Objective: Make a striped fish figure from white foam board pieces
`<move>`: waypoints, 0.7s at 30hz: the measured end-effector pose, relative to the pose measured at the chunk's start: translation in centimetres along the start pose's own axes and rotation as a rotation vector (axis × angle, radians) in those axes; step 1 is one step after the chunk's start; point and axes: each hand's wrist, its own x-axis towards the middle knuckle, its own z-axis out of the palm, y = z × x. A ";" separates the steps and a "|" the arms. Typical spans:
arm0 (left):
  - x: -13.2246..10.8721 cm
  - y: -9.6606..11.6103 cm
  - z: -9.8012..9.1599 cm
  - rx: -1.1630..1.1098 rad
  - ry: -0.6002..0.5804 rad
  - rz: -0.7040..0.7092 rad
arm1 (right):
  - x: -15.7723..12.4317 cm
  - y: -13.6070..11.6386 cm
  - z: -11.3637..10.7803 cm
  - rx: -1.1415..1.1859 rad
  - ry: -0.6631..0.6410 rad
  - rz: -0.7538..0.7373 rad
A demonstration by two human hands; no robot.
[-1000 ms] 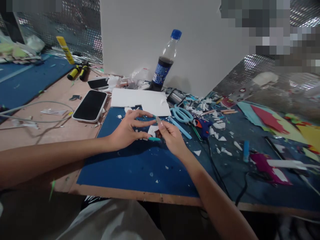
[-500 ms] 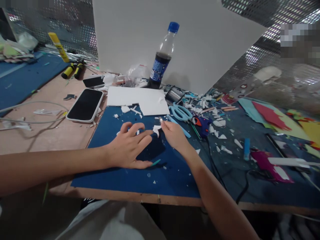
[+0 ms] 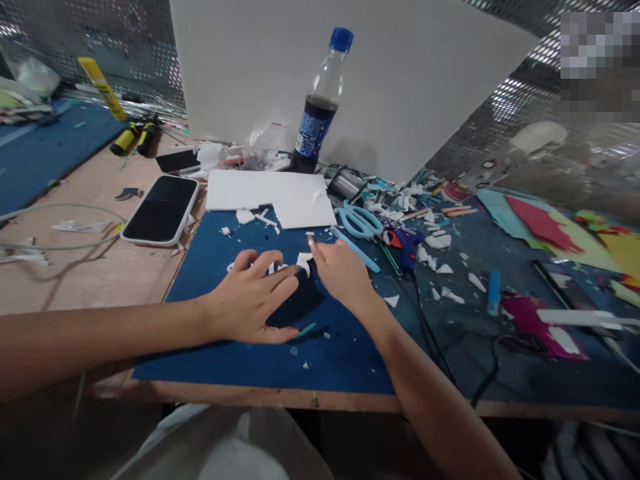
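Note:
My left hand [image 3: 253, 297] rests on the blue mat [image 3: 220, 363] with its fingers spread and bent. A small teal piece [image 3: 306, 330] lies at its thumb tip. My right hand [image 3: 343, 277] is closed, thumb and fingers pressed together; a small light tip sticks up at the thumb, and the rest of what it holds is hidden. Between the hands sits a small curved white piece [image 3: 305, 263], near the left fingertips. A notched white board [image 3: 270, 193] lies behind the hands.
A tilted dark drink bottle [image 3: 315, 127] stands behind the board. Light blue scissors [image 3: 359, 221], a glue gun [image 3: 406, 248] and white scraps lie to the right. A phone [image 3: 161, 210] is at left; coloured sheets [image 3: 540, 227] lie far right.
The view has shifted slightly, so most things appear a little further left. Both hands keep nearly the same pose, the right one slightly nearer the left fingertips.

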 end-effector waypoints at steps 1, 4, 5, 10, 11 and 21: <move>0.0 0.0 0.0 -0.003 -0.004 -0.001 | 0.0 0.0 0.0 -0.042 0.001 -0.019; 0.0 -0.1 0.0 -0.017 0.003 -0.006 | 0.0 0.0 0.0 -0.143 0.025 -0.045; 0.0 -0.2 0.1 -0.024 0.005 -0.009 | 0.0 0.1 -0.1 -0.161 0.034 -0.040; 0.1 -0.2 0.3 -0.053 0.013 -0.012 | -0.1 2.2 -1.0 0.039 0.088 0.015; 0.1 -0.2 0.3 -0.059 0.018 -0.011 | -0.2 2.8 -1.3 0.149 0.084 -0.020; -0.9 -2.1 -0.2 -0.217 -0.037 -0.286 | -0.5 3.9 -1.8 0.529 -0.166 -0.261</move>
